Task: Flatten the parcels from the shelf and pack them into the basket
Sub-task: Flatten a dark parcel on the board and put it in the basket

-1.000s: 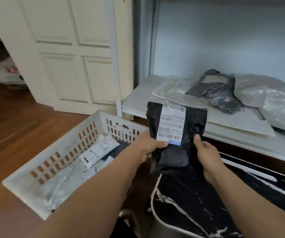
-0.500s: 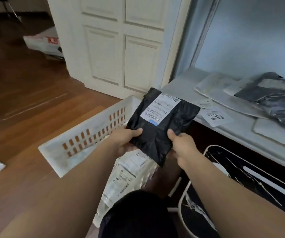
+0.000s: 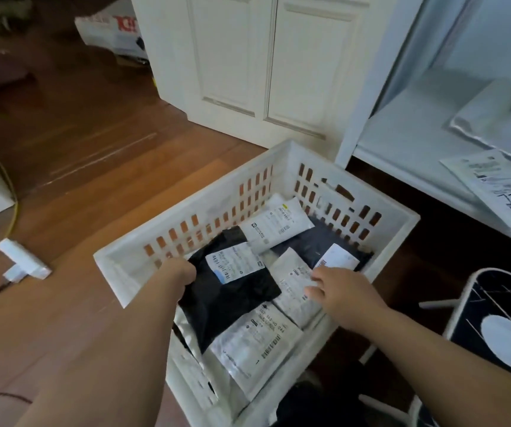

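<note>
A black parcel (image 3: 226,291) with a white label lies inside the white slotted basket (image 3: 205,198) on the floor, on top of several white and dark parcels. My left hand (image 3: 177,274) grips the black parcel's left edge. My right hand (image 3: 340,292) hovers over the white parcels (image 3: 294,282) to the right of it, fingers spread and holding nothing. On the white shelf (image 3: 408,124) at the right lie a white parcel (image 3: 494,118) and a labelled flat one (image 3: 497,183) near the front edge.
White panelled doors (image 3: 266,63) stand behind the basket. A dark patterned stool (image 3: 500,328) sits at the lower right. On the wooden floor to the left lie a small white device (image 3: 23,263) and a yellow cable (image 3: 12,192). A box (image 3: 112,32) sits far back.
The black parcel went from held up in both hands down into the basket. My right hand has let go of it; my left hand still holds its edge. The view turned down and left.
</note>
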Available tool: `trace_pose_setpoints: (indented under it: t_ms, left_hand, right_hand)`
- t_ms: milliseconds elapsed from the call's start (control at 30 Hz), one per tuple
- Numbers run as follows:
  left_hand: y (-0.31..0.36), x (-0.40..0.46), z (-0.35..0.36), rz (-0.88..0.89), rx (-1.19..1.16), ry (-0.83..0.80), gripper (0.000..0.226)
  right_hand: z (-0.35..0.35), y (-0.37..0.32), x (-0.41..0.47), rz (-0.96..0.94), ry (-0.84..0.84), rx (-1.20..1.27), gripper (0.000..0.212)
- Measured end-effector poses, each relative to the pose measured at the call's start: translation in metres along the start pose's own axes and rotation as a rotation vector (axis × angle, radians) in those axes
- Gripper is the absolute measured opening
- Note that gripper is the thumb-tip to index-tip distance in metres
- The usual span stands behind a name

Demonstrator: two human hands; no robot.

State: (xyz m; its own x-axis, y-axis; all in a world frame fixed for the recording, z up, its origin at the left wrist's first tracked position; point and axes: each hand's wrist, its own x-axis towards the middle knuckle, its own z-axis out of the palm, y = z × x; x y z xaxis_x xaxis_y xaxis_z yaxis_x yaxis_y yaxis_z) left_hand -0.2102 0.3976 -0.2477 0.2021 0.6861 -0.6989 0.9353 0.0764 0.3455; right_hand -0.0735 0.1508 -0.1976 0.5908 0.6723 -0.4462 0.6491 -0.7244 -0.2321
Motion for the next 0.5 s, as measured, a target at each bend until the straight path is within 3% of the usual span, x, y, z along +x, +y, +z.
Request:
trace_pose_setpoints:
  t_ms: [167, 233, 300, 400, 500]
  left_hand:
    - [-0.004, 0.02, 0.02, -0.03, 0.345, 0.009, 0.038]
    - [-0.006, 0.012, 0.029, 0.029, 0.687, 0.135, 0.059]
    - [-0.006, 0.006, 0.043, 0.251, 0.902, 0.248, 0.085]
    - [-0.003, 0.006, 0.08, 0.556, 0.854, 0.009, 0.085]
    - [-0.006, 0.006, 0.115, 0.501, 0.888, -0.185, 0.093]
  right_hand:
    - [0.018, -0.002, 0.031, 0.015, -0.05, 0.026, 0.045]
    - [0.023, -0.004, 0.037, 0.006, -0.042, 0.0, 0.043]
    - [0.025, -0.009, 0.039, 0.001, -0.017, -0.035, 0.041]
    - [0.026, -0.015, 0.038, 0.006, 0.067, -0.091, 0.039]
    - [0.027, -0.016, 0.036, 0.022, 0.121, -0.069, 0.04]
